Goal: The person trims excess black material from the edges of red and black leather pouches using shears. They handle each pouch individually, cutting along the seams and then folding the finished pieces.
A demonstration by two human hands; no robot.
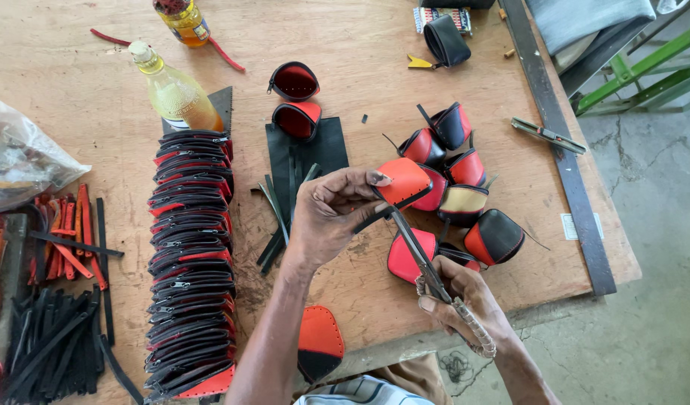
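The left hand [326, 217] holds a small red leather pouch [405, 182] with a black edge above the wooden counter [75, 75]; its fingers are closed around the pouch, thumb on top, so the piece is lifted and tilted a little toward the person. The right hand [465, 307] grips a pair of scissors [427, 262] by the handles, fingers closed on them, and the blades point up to the lower edge of the pouch, where a thin black strip seems to stick out. I judge that the step in hand is trimming: cutting away the extra strip or thread at the seam of this pouch. The blade tips are at the edge, but I cannot tell if they are open or already closing. The next move, as I judge it, calls for a steady hold and a cut close to the seam without touching the red leather. Just beyond the pouch lies a cluster of finished pouches [465, 176] in red, black and tan, and to the left a long row of flat zipper pieces [191, 262] stands beside a yellow bottle [172, 90].
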